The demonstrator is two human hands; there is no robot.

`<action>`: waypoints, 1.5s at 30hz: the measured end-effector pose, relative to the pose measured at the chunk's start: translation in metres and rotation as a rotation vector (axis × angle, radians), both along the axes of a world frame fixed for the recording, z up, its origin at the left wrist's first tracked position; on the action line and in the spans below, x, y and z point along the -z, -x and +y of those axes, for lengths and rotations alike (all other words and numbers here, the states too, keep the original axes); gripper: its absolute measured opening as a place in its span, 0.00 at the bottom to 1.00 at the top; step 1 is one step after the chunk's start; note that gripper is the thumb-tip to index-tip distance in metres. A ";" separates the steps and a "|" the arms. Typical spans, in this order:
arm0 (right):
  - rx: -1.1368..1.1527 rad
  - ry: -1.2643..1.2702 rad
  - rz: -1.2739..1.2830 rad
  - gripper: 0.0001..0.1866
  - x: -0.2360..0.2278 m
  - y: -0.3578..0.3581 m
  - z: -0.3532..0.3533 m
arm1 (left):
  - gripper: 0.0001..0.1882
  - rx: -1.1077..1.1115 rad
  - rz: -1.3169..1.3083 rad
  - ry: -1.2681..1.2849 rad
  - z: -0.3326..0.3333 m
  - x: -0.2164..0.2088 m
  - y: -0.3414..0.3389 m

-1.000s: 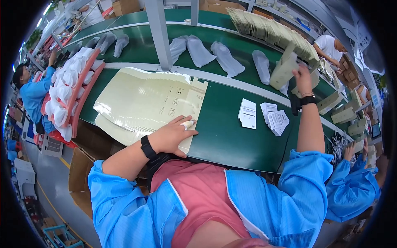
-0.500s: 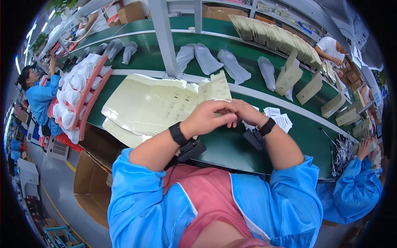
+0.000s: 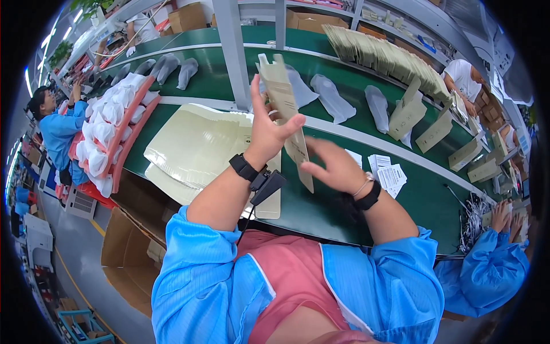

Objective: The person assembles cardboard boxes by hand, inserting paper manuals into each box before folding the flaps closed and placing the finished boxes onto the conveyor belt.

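Cream folded cardboard carton [image 3: 284, 94] is held tilted above green bench [image 3: 427, 198] by left hand [image 3: 268, 129]; right hand [image 3: 339, 167] is seen blurred, half-spread, at carton's lower right edge, grip cannot be told.

The counter [image 3: 427, 200] is dark green and smooth. On its left part lies a fanned stack of flat cream cartons [image 3: 197, 152]; farther right are loose white printed leaflets [image 3: 391, 178], then a tangle of pale cables [image 3: 475, 215]. Beyond a pale rail [image 3: 366, 139], a 2nd green surface [image 3: 215, 71] carries bagged whitish pieces [image 3: 332, 98], 4 of them left of the grey post [image 3: 232, 57], and standing cream cartons [image 3: 407, 112].
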State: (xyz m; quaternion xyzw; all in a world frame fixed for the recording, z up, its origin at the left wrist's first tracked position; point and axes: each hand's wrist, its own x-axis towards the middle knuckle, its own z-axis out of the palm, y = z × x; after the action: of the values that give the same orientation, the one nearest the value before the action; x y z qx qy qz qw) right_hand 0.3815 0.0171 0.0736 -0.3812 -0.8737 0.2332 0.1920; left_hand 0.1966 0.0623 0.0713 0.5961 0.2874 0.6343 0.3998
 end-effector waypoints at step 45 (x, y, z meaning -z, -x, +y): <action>0.150 -0.346 0.586 0.40 0.008 -0.059 0.003 | 0.54 -0.090 0.420 -0.413 0.013 0.050 -0.028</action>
State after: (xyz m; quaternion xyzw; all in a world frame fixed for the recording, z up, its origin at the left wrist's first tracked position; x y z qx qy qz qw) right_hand 0.4406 0.0198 0.0654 -0.3231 -0.7776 0.1664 0.5130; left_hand 0.2241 0.0748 0.0212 0.7696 0.2550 0.5592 0.1732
